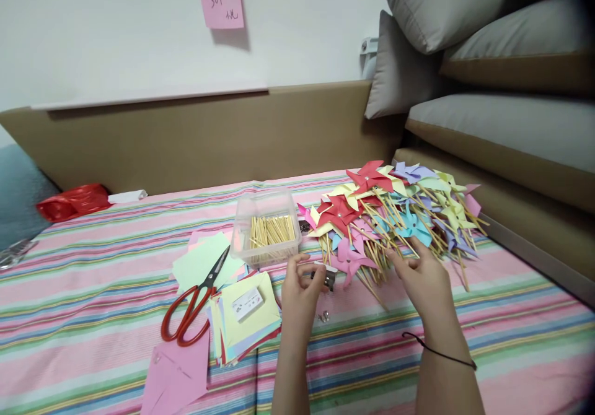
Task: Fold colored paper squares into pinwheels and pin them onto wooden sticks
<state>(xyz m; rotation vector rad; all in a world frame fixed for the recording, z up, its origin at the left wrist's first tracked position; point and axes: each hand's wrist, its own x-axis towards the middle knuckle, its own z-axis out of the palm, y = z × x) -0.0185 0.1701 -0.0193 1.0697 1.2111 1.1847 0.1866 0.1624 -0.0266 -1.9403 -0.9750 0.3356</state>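
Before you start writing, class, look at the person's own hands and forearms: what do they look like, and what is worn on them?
The left hand and right hand are ungloved, and no sleeve shows on either forearm. A thin, dark cord band sits loosely about the right wrist. No band or watch shows on the left wrist.
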